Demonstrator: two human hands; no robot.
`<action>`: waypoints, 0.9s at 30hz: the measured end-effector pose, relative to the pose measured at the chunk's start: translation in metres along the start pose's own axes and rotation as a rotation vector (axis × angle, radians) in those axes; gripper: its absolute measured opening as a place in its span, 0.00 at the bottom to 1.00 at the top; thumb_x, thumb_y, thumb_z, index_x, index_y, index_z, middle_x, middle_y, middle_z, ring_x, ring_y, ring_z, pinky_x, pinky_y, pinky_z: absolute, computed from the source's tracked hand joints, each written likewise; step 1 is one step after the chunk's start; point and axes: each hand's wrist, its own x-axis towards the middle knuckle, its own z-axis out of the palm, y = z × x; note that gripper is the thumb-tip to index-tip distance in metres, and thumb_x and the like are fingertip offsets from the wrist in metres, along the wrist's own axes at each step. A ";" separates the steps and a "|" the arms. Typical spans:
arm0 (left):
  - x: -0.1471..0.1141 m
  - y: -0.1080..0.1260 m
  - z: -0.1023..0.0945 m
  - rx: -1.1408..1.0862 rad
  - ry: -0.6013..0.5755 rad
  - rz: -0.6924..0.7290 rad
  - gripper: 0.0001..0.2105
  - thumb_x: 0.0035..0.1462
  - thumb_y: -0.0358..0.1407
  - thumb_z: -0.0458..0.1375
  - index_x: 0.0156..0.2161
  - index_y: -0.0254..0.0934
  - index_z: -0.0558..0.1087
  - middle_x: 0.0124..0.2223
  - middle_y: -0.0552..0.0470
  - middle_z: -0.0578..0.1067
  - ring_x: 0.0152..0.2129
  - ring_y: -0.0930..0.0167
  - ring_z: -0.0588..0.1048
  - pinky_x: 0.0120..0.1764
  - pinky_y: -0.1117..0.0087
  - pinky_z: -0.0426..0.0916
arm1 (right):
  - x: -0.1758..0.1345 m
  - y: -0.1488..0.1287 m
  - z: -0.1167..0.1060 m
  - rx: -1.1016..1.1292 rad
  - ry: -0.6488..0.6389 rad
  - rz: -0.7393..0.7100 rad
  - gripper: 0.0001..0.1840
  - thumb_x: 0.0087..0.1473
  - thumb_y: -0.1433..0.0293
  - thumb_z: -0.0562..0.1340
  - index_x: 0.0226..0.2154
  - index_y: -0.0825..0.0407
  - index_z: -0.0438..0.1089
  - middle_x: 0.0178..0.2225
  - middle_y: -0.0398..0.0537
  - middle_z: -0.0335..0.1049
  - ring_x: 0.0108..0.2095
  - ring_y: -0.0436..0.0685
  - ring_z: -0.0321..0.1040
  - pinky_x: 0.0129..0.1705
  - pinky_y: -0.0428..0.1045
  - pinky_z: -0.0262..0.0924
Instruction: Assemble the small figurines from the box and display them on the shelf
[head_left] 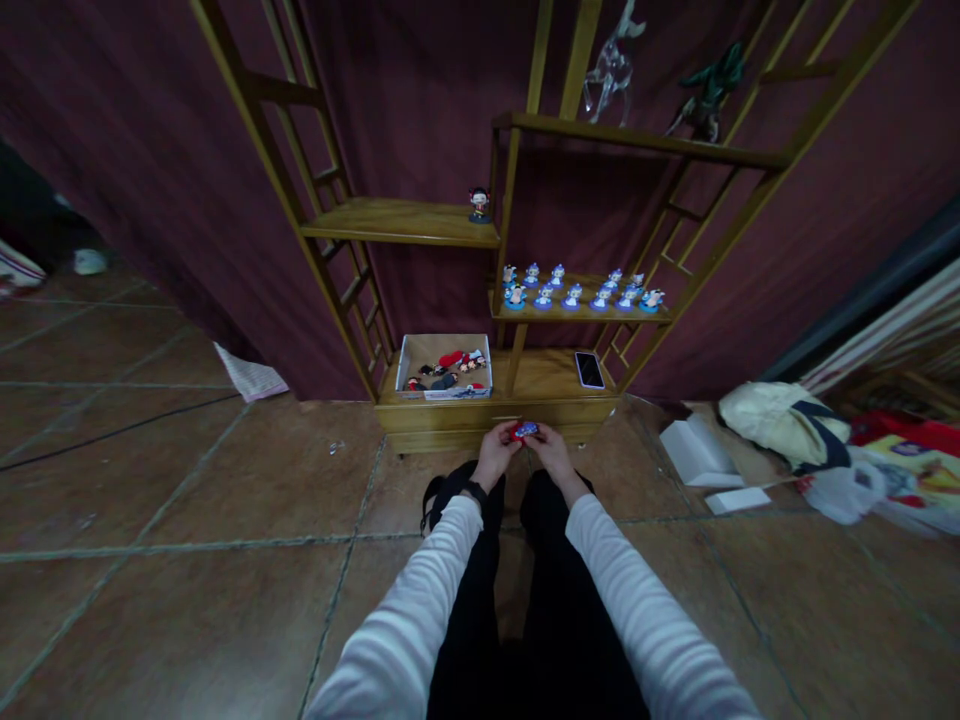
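A small red and blue figurine [523, 430] is held between my two hands, in front of the low drawer of the wooden shelf unit [427, 420]. My left hand [496, 452] grips its red side with the fingertips. On the other side my right hand [553, 453] pinches the blue part. The fingers hide much of its shape. Beyond my left hand an open cardboard box [407, 356] holds several red, black and grey figurines. One red-and-black figurine [479, 205] stands upright on the left middle shelf.
Several blue-white figurines [572, 296] stand on the right shelf, above a phone [589, 370]. A glass horse [612, 70] and a dark green statue [712, 95] are on top. White boxes [697, 455], a cream bag [780, 425] and plastic bags lie on the floor at right.
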 end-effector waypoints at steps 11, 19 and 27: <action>-0.004 0.002 -0.002 0.356 0.016 0.162 0.19 0.42 0.23 0.62 0.42 0.39 0.74 0.41 0.46 0.76 0.41 0.63 0.72 0.51 0.62 0.60 | 0.001 -0.002 0.002 0.208 -0.041 0.107 0.16 0.35 0.66 0.67 0.32 0.50 0.73 0.34 0.45 0.75 0.37 0.55 0.70 0.47 0.53 0.59; -0.017 0.017 -0.005 0.610 -0.007 0.246 0.18 0.49 0.27 0.59 0.48 0.39 0.70 0.41 0.43 0.71 0.48 0.60 0.67 0.55 0.65 0.52 | 0.004 -0.001 0.006 0.281 -0.074 0.169 0.21 0.35 0.69 0.66 0.38 0.49 0.71 0.37 0.45 0.74 0.37 0.54 0.69 0.44 0.52 0.62; -0.017 0.026 -0.002 0.961 -0.056 0.421 0.19 0.54 0.27 0.52 0.52 0.35 0.67 0.43 0.40 0.71 0.46 0.60 0.67 0.52 0.63 0.54 | 0.010 0.008 0.004 0.303 -0.026 0.157 0.22 0.34 0.71 0.66 0.39 0.49 0.71 0.38 0.45 0.73 0.38 0.54 0.68 0.46 0.52 0.61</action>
